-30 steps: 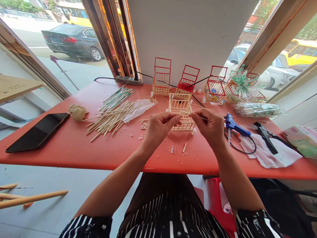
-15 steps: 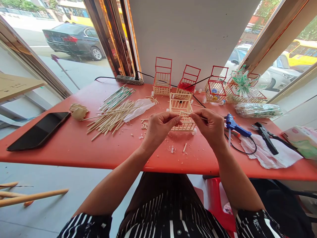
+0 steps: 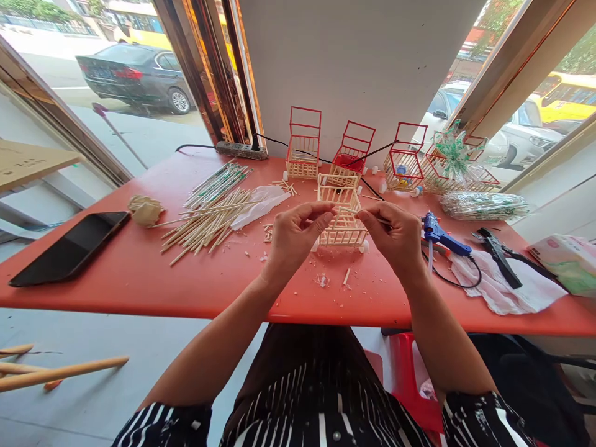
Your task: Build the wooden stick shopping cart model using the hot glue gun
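Observation:
My left hand (image 3: 298, 239) is closed in a pinch at the left end of a thin wooden stick (image 3: 348, 212). The stick's other end is pinched by my right hand (image 3: 393, 233), and its tail shows past those fingers. Right behind and below the stick stands a small cart of pale wooden sticks (image 3: 339, 194) with white wheels, partly covered by my hands. A short cut piece of stick (image 3: 347, 277) lies on the table in front of the cart, near crumbs and a clear scrap of glue.
On the red table (image 3: 223, 292) lie a pile of sticks (image 3: 205, 226), wrapped sticks (image 3: 218, 183) and a phone (image 3: 69, 247) at left. At right are a blue glue gun (image 3: 444, 236), black-handled cutters (image 3: 500, 257) and a cloth (image 3: 526, 298). Red-trimmed carts (image 3: 303, 149) line the back.
My left fingertips have shifted slightly left and up along the stick, so a bit more of it shows. My right hand has hardly moved. The view has shifted slightly.

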### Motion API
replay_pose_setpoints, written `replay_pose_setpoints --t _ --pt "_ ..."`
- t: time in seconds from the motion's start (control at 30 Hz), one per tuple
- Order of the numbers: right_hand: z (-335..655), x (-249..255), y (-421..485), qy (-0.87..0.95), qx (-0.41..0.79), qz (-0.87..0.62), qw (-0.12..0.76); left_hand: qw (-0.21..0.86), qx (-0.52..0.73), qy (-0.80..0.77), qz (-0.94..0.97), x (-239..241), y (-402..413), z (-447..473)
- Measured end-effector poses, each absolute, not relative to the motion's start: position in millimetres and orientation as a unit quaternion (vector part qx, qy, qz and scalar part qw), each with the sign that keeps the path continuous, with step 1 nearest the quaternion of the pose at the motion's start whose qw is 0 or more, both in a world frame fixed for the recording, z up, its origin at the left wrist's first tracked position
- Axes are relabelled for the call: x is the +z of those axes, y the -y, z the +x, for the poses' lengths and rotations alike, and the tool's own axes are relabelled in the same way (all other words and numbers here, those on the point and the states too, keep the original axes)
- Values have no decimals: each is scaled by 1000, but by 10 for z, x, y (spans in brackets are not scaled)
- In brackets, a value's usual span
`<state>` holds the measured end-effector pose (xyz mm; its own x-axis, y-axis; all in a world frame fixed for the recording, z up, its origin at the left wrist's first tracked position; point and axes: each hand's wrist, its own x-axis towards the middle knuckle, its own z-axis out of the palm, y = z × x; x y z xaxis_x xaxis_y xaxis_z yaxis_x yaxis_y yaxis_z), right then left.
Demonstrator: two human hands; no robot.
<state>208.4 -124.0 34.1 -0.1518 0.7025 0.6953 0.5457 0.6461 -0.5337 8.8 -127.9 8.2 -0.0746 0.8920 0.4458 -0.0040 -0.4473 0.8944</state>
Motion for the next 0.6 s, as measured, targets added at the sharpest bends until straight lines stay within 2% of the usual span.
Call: replay_pose_setpoints --t 0.23,0.6 --pt "2072 349 1250 759 73 -410 500 296 632 -394 599 81 1318 98" --pt "2082 317 1232 764 76 -398 503 342 619 -385 593 57 1284 108"
